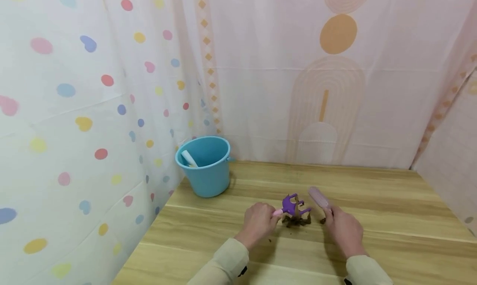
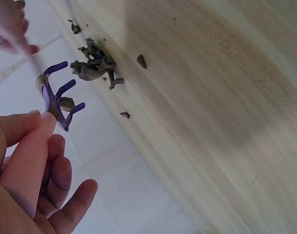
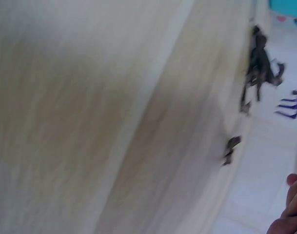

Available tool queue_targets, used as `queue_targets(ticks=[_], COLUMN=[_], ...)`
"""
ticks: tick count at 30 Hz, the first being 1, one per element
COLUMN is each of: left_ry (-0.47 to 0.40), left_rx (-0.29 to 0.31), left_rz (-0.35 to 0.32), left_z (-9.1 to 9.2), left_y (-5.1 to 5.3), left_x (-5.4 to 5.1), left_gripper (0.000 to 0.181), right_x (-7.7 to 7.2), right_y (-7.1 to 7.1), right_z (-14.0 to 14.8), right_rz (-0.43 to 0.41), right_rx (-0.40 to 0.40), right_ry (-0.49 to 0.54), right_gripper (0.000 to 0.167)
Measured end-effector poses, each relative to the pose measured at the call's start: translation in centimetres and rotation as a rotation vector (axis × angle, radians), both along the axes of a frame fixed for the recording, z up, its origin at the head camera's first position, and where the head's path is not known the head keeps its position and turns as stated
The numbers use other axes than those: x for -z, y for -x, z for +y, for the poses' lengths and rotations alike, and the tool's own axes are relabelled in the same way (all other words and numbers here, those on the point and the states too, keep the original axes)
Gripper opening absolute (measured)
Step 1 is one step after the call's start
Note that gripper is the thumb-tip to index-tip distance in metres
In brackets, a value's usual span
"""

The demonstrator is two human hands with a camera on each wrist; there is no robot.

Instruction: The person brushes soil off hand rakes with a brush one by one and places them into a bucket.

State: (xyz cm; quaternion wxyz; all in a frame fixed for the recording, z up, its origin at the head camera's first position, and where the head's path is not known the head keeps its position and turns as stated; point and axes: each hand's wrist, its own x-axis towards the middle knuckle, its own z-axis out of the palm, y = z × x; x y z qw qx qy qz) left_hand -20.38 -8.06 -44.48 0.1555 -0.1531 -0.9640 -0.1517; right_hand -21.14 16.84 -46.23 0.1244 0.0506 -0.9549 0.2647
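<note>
My left hand [image 1: 258, 222] grips the pink handle of a small purple hand rake [image 1: 289, 205], its tines raised over a clump of dry brown leaves [image 1: 296, 221]. Bits of leaf are caught among the tines in the left wrist view. To the right, my right hand [image 1: 344, 230] holds a pale pink tool [image 1: 319, 197] with a long, rounded head; blur hides its exact kind. A smaller leaf scrap [image 1: 322, 220] lies beside that hand. The right wrist view catches only some fingers [image 3: 290, 207], with the pink tool unclear there.
A light blue bucket [image 1: 209, 181] stands at the table's back left, with a white handle-like piece [image 1: 189, 158] inside. Small crumbs lie on the wooden table [image 1: 391, 202]. Patterned curtains [image 1: 253, 102] hang behind and at the sides.
</note>
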Motion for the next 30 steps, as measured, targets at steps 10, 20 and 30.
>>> queue_targets(ticks=[10,20,30], left_ry=[-0.027,-0.018,-0.030], left_rx=[-0.027,0.000,0.018], left_rz=[-0.030,0.027,0.027], left_z=[0.0,0.4,0.6], left_y=[0.3,-0.1,-0.4], left_x=[-0.2,-0.5,-0.3], left_gripper=[0.030,0.030,0.038], right_x=[0.4,1.0,1.3], right_y=[-1.3,-1.1,-0.9], right_z=[-2.9,-2.4,-1.6], right_rz=[0.096,0.087,0.077], right_rx=[-0.142,-0.019,0.004], right_ry=[-0.013,-0.016,-0.028], right_gripper=[0.029,0.022,0.025])
